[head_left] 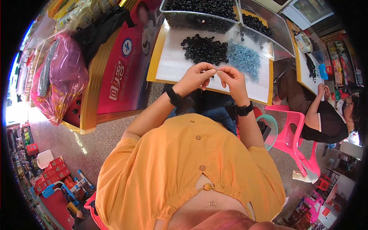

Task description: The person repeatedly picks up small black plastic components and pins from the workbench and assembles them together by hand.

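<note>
My left hand [196,78] and my right hand [233,81] meet fingertip to fingertip over the near edge of the white-topped table [168,61]. Both are closed in a pinch, and what sits between the fingers is too small to make out. Just beyond them lies a heap of small black ring-shaped parts [205,50]. To its right, a spread of small clear blue pieces [244,57] covers the white surface. Each of my wrists wears a dark band.
Behind the heaps stand a clear bin [199,21] full of black parts and another clear bin [281,40]. A red counter [122,84] borders the left. At right are a green mesh basket [272,132], a pink chair [289,142] and another person [326,119] working at a table.
</note>
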